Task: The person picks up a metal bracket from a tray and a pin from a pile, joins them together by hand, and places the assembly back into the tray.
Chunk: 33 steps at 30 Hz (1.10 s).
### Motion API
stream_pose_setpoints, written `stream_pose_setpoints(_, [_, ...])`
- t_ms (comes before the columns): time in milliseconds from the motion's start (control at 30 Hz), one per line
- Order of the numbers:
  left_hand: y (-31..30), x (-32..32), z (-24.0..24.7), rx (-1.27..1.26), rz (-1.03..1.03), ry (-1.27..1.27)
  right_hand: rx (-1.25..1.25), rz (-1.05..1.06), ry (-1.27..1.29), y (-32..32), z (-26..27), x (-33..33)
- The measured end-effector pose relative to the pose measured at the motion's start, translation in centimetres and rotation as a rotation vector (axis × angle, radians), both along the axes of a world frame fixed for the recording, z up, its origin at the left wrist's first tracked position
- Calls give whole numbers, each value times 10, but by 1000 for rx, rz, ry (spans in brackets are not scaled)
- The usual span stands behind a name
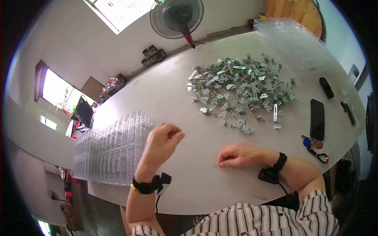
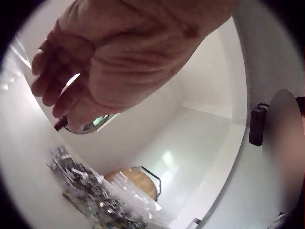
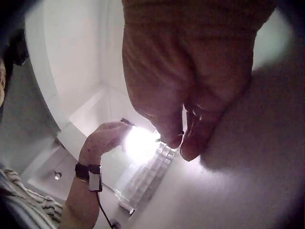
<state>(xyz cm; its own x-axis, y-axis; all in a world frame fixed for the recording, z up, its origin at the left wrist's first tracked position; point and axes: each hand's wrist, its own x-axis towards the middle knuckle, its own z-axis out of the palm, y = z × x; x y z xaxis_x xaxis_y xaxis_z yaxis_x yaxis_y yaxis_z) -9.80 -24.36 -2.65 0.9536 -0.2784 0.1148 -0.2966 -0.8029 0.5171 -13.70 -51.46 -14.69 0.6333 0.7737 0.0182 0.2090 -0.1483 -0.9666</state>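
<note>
My right hand [image 1: 240, 155] lies low over the white table [image 1: 185, 188], thumb and fingertips pinching a thin, pin-like piece [image 1: 215, 166]. Most of that piece is hidden by the fingers, and its exact kind cannot be told. In the head view my left hand [image 1: 162, 139] is raised beside the clear plastic trays [image 1: 112, 151]. Its fingers [image 2: 47, 74] curl loosely in the left wrist view, with nothing visible between them and the thumb. Ahead of both hands spreads a heap of small metal bracket-like parts [image 1: 244, 84], some with brass-coloured bits.
A black phone [image 1: 317, 120], keys with a blue fob [image 1: 308, 142] and a small black case [image 1: 326, 87] lie at the right. More clear trays [image 1: 291, 39] stand at the far right corner. A fan [image 1: 177, 17] stands beyond the table's far edge.
</note>
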Motion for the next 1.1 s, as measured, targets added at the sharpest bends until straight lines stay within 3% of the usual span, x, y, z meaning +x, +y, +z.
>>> stream_pose_setpoints(233, [-76,39,-52,-2,-336,3,74,135,-26,-3,-7,1])
stream_pose_setpoints(433, [-101,49,-82,173,-329,-69,21,172,-4,-3,-3,2])
stream_pose_setpoints(733, [-102,48,-97,90,-379,17,46,178,-34,-2,-11,3])
stream_pose_setpoints(1033, [-83,27,-79,182,-373,148,80,212,-23,-1,-12,3])
stream_pose_setpoints(1100, [-81,21,-76,162,-382,68,84,215,-63,0,-14,3])
